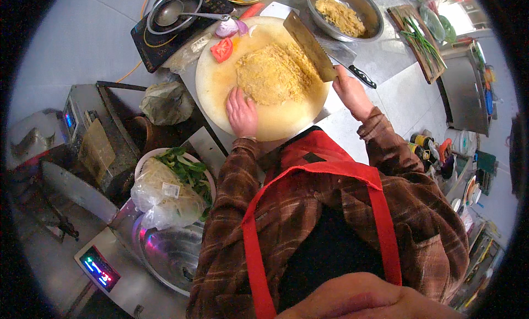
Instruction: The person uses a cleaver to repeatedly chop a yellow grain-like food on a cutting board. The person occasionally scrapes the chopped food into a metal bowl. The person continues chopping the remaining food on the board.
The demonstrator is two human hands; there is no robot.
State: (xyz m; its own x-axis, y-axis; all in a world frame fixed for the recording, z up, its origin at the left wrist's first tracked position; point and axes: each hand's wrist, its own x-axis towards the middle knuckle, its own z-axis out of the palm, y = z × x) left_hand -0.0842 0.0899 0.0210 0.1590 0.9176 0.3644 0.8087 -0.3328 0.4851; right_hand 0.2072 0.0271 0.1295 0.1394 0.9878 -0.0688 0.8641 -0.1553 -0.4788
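A flattened heap of finely chopped, yellowish food (270, 75) lies on a round chopping board (264, 126). My right hand (351, 91) grips a cleaver (308, 46), its broad blade at the heap's right side. My left hand (241, 114) rests on the board at the heap's lower left edge, fingers extended, holding nothing. At the board's upper left lie a cut tomato piece (222, 50) and a cut red onion (227, 28). A knife with a black handle (362, 76) lies just right of the board, partly behind the cleaver.
A steel bowl (374, 19) holding similar yellowish food stands beyond the board. Green onions (421, 40) lie on a wooden board (432, 73) at the upper right. A pan with a ladle (169, 13) stands upper left. A basket (142, 164) with leafy greens and a plastic bag is lower left.
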